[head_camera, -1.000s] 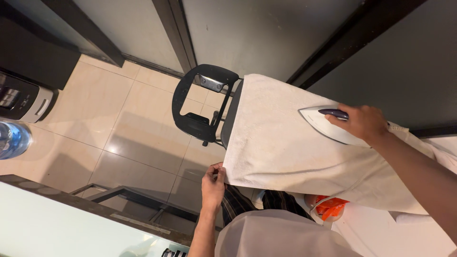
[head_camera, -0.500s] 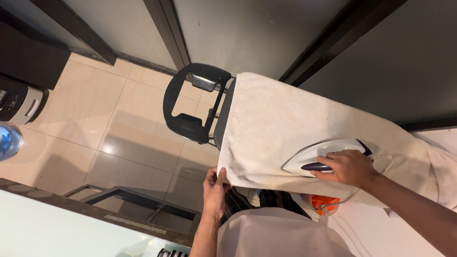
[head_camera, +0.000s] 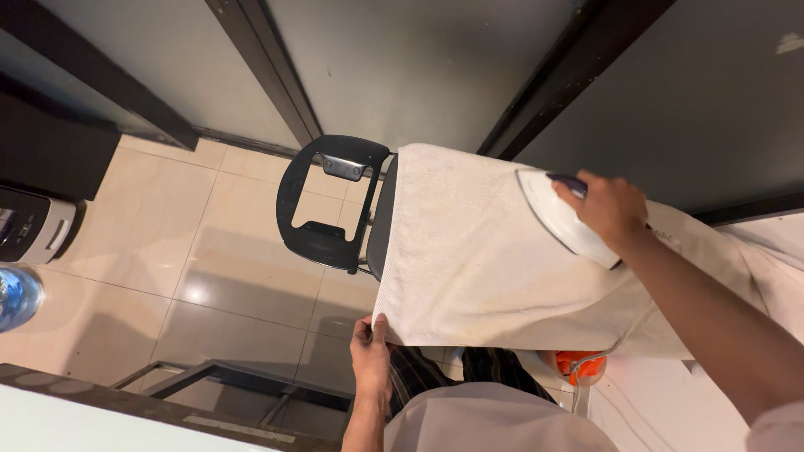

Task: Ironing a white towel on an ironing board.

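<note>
A cream, nubbly cloth towel (head_camera: 486,259) lies spread flat over a dark ironing board (head_camera: 381,226), of which only a narrow dark edge shows at the cloth's left side; the rest of the board is hidden beneath the fabric. On the far right part of the towel rests a white plastic clothes iron with a dark purple handle (head_camera: 559,219), its pointed nose aimed toward the far edge. The right hand (head_camera: 607,209) is curled over that handle with the fingers wrapped close together around it, so most of the handle and the iron's rear are covered. The left hand (head_camera: 370,356) pinches the towel's near left corner, thumb on top and the other fingers tucked underneath, out of sight. Beyond the board's left end hangs a black metal iron rest frame (head_camera: 322,201), holding nothing, over beige glossy floor tiles (head_camera: 167,251). At the left edge, a clear blue-tinted plastic water bottle (head_camera: 15,297) is cut off by the frame, so its contents cannot be made out, and above it a grey-and-white appliance (head_camera: 29,228) is likewise only partly in view. Below the towel's near hem, a small orange object (head_camera: 578,364) with a white cord across it peeks out, mostly hidden. The person's pale shirt (head_camera: 494,418) fills the bottom centre.
</note>
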